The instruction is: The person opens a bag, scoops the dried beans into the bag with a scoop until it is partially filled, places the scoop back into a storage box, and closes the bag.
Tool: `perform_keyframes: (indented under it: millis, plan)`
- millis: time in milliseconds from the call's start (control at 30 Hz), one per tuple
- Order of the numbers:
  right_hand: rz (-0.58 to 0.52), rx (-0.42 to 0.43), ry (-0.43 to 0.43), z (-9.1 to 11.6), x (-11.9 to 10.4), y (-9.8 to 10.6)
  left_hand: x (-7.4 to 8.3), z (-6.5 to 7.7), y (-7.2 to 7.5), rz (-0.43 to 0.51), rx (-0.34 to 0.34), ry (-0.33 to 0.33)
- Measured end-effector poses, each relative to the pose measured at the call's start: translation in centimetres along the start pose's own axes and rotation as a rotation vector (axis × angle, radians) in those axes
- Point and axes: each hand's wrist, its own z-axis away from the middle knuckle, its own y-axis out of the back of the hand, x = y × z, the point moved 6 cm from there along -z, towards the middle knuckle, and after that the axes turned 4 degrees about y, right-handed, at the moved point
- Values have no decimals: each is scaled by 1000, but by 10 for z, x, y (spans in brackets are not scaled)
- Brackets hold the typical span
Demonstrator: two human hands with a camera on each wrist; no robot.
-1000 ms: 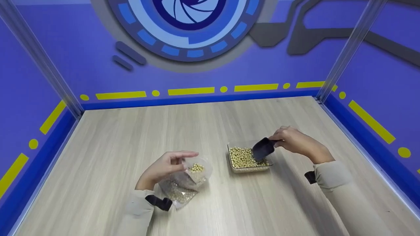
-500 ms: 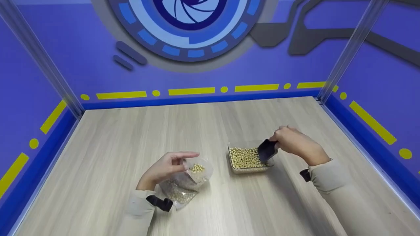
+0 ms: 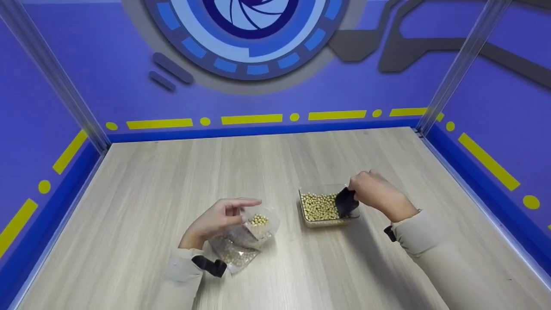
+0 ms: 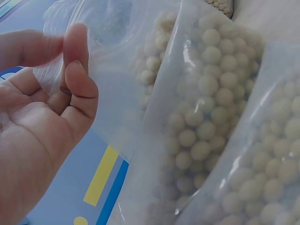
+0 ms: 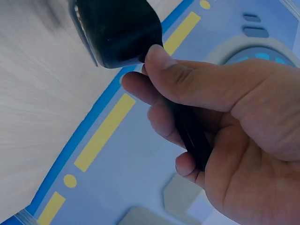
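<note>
My left hand [image 3: 212, 223] pinches the lip of a clear plastic zip bag [image 3: 234, 254] and keeps its mouth spread. Round yellowish soybeans [image 4: 206, 136] fill the bag's lower part; more show through its opening. To the right stands a clear rectangular container [image 3: 329, 224] of soybeans [image 3: 317, 207]. Over its right end, my right hand [image 3: 379, 193] grips a black scoop [image 3: 345, 202] by the handle. The scoop's blade tilts steeply down, its lower edge among the beans. In the right wrist view, thumb and fingers wrap the scoop's handle [image 5: 193, 133].
Both things rest on a pale wood-grain table [image 3: 172, 181]. Blue printed panels [image 3: 258, 101] with yellow marks enclose the back and both sides, joined by metal corner posts [image 3: 447, 73]. A black strap [image 3: 208, 266] sits on the left wrist.
The scoop has moved toward the container's right end and tipped steeper. My right hand has lowered slightly and come left over the last half second. The left hand and bag stay in place.
</note>
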Motion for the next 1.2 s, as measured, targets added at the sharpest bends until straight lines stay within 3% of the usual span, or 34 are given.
perform_keyframes:
  millis: [433,767,967,1200]
  plan:
    - [-272,-68,-19,6,17,-24,0,-2,1,-41,10,14]
    - [-388,16,13,8,24,-41,-3,-1,0,-52,20,19]
    - [-468,18,-6,6,27,-52,0,0,-1,-46,12,4]
    - [-487,52,14,4,28,-59,0,0,-1,-38,2,-9]
